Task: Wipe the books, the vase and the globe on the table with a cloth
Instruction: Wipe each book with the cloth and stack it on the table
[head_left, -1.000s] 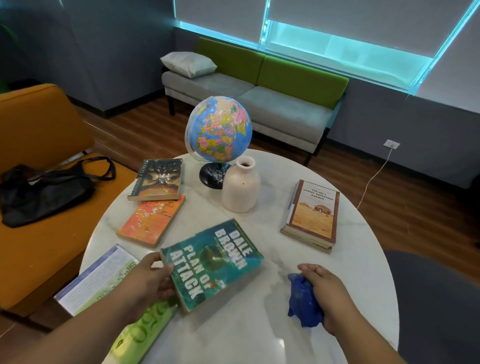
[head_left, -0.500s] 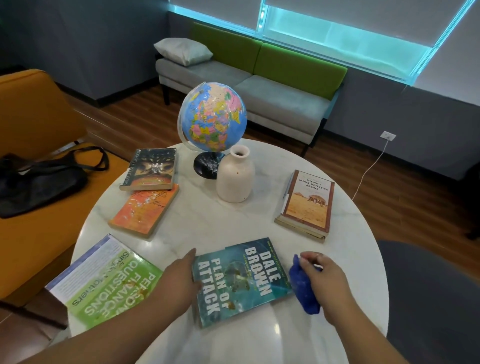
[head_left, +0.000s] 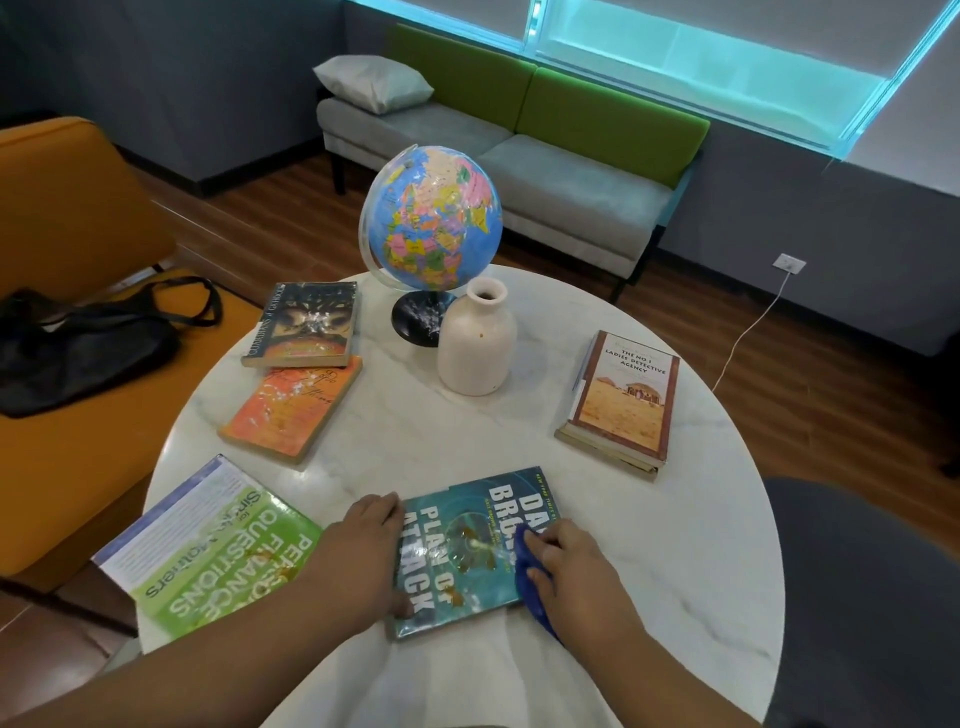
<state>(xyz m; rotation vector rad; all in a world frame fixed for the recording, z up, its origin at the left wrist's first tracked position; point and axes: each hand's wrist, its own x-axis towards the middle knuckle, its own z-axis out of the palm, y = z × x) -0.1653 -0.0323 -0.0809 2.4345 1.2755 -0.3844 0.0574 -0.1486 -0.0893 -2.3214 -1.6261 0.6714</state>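
Though mostly beneath the right hand (head_left: 577, 574), blue cloth (head_left: 527, 565).

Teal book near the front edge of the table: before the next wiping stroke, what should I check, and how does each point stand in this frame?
1. Teal book lies flat on the table: ok.
2. Left hand holds the book's left edge steady: ok.
3. Right hand grips the blue cloth, with the cloth on the cover: ok.
4. Rest of the cover bare for the stroke: ok.
5. Vase and globe stand apart from the book: ok.
6. Cloth clean or damp: cannot tell.
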